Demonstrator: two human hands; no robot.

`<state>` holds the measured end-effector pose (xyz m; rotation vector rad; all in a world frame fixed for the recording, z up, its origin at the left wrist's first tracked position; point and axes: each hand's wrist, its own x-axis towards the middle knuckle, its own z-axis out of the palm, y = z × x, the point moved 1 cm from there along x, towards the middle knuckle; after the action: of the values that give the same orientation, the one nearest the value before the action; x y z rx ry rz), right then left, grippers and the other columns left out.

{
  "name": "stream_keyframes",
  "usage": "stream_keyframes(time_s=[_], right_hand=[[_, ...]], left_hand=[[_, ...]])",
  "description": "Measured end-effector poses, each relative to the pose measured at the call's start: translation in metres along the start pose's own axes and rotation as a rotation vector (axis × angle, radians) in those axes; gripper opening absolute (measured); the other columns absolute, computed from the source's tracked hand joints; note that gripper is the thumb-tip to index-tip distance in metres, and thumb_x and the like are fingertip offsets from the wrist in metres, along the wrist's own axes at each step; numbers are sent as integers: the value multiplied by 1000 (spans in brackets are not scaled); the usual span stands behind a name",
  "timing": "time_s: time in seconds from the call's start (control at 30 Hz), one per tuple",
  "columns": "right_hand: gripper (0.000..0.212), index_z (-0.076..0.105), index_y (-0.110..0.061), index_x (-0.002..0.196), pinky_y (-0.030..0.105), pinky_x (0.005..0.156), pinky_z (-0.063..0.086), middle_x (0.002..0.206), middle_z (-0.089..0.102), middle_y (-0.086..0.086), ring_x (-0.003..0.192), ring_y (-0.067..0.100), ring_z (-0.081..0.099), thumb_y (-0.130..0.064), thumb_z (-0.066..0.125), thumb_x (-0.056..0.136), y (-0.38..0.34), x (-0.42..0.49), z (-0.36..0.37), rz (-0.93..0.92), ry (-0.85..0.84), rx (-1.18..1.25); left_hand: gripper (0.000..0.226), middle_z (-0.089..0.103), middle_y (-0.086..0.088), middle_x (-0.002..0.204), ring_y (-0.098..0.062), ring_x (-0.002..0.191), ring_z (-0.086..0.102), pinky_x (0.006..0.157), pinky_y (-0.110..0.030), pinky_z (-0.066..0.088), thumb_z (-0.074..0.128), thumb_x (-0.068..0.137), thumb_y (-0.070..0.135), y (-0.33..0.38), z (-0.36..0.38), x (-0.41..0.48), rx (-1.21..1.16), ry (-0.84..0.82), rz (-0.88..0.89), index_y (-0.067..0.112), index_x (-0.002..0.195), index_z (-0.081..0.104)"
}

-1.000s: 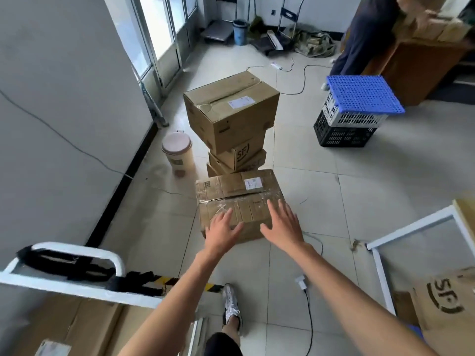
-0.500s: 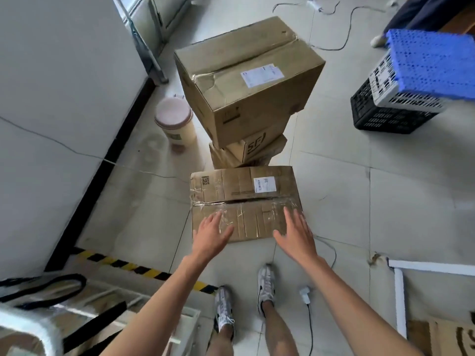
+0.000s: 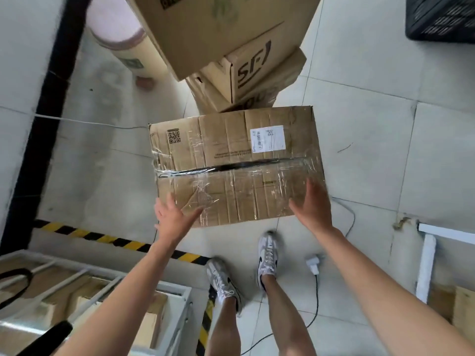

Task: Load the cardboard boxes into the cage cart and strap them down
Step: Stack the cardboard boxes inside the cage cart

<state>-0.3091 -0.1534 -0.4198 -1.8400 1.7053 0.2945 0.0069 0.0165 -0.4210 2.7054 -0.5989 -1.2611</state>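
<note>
A flat cardboard box [image 3: 231, 160], taped with clear film and bearing a white label, lies on the tiled floor in front of my feet. My left hand [image 3: 174, 219] hovers at its near left corner, fingers spread, thumb over the top. My right hand [image 3: 312, 209] is open at the near right edge, fingers over the box top. Neither hand grips it. Behind it stands a stack of cardboard boxes [image 3: 231, 42], one marked SF. The white cage cart [image 3: 164, 291] with a black strap [image 3: 15, 276] sits at lower left, cardboard inside it.
A pale lidded bucket [image 3: 120, 42] stands left of the stack by the wall. A black crate [image 3: 439, 19] is at top right. A white plug and cable [image 3: 313, 265] lie by my right foot. A white frame [image 3: 426, 263] is at right. Yellow-black tape [image 3: 115, 240] marks the floor.
The view has dropped closer to the flat box. Both hands have spread apart toward its near corners and lowered onto its near edge.
</note>
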Motion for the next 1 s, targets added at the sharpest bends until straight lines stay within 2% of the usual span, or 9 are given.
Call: stream_keyframes(time_s=[0.17,0.27,0.4,0.53,0.6,0.77,0.87,0.93,1.0], right_hand=[[96,31,1,149,46,112,38,145,46,24,136,40,44,-45,79,79,26,44,13,152,35,205],[117,31,-5,148,48,106,47,143,53,17,130,34,53,-72,78,64,37,81,12,230,-26,327],[97,55,-17,130,44,100,54,120,71,1,110,21,69,-65,90,53,56,134,6,257,-137,529],[46,66,-25,109,46,96,56,106,76,1,99,18,74,-27,91,71,46,135,-6,132,-200,611],[36,62,-28,102,44,97,56,106,75,1,99,18,73,-19,87,78,44,126,-7,105,-195,650],[55,58,-26,119,43,97,55,113,72,-4,104,14,70,-33,88,74,48,93,-19,79,-197,670],[73,55,-27,129,44,99,54,119,71,-7,110,12,68,-47,89,67,44,62,-47,56,-210,657],[80,52,-30,131,45,102,52,123,69,-9,113,12,66,-54,90,64,37,37,-72,45,-208,652],[83,48,-27,136,46,105,50,126,67,-7,115,14,64,-49,90,67,25,8,-99,44,-209,649]], left_hand=[[139,12,-19,164,-37,150,15,120,-57,20,75,64,75,-4,14,52,-149,123,-83,6,157,-1],[138,46,-17,146,-35,132,49,106,-53,45,79,45,83,-19,5,99,-341,124,-128,8,148,26],[119,68,-10,111,-30,98,70,81,-48,61,89,30,76,-43,-6,143,-361,-5,-165,8,121,55],[110,61,-8,114,-25,99,65,87,-46,57,91,45,68,-28,-7,126,-365,42,-122,7,126,46],[107,63,-7,113,-25,99,66,87,-46,58,90,46,69,-31,-4,118,-387,54,-83,8,123,49],[108,67,-8,109,-25,98,67,87,-47,58,89,40,73,-41,-18,74,-392,60,-86,9,119,53],[101,63,-10,110,-26,100,63,90,-47,55,89,49,64,-33,-42,20,-390,72,-107,5,121,49],[86,63,-10,103,-26,96,63,82,-40,55,89,54,57,-32,-65,-19,-402,99,-130,6,112,52],[91,64,-12,103,-28,94,63,79,-40,55,88,52,63,-33,-89,-60,-403,119,-152,6,113,51]])
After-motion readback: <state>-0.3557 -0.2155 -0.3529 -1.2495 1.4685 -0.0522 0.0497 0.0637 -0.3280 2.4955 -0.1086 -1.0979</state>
